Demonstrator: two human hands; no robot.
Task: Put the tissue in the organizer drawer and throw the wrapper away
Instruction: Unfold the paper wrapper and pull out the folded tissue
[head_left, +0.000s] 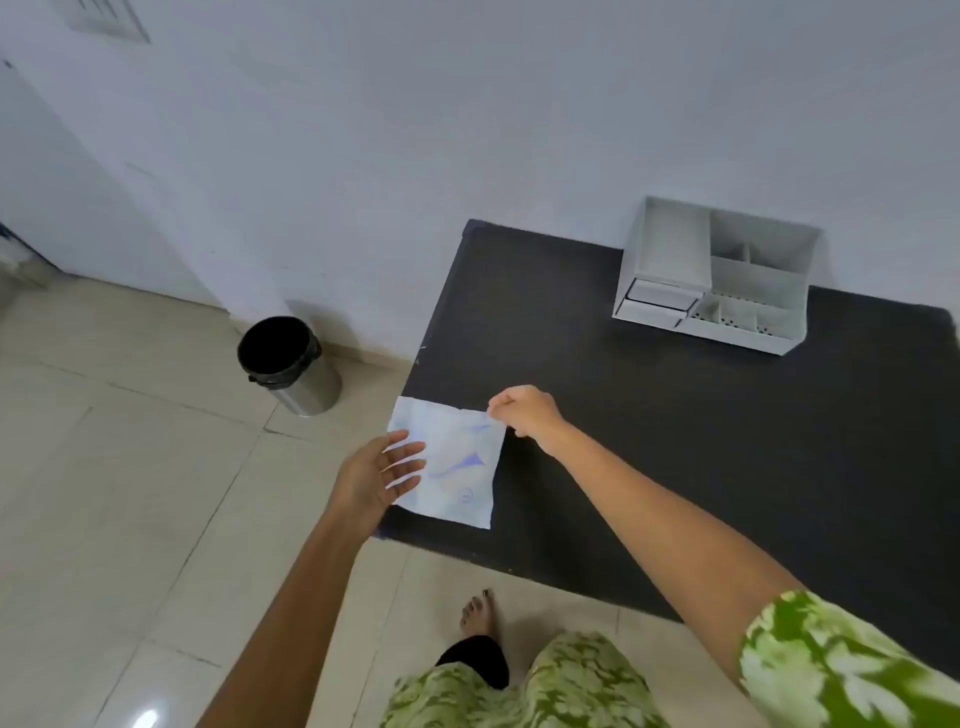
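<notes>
A flat white tissue pack (457, 467) with blue print lies at the near left corner of the dark table (675, 441). My right hand (524, 413) pinches the pack's far right corner with closed fingers. My left hand (376, 478) is open with fingers spread, resting at the pack's left edge. A white desk organizer (714, 275) with small drawers on its lower left stands at the table's back by the wall; the drawers look closed. A steel bin (288, 364) with a black liner stands on the floor left of the table.
Beige tiled floor (130, 493) spreads to the left and in front of the table. A white wall (467, 130) runs behind the table and the bin. My bare foot (478, 613) stands near the table's front edge.
</notes>
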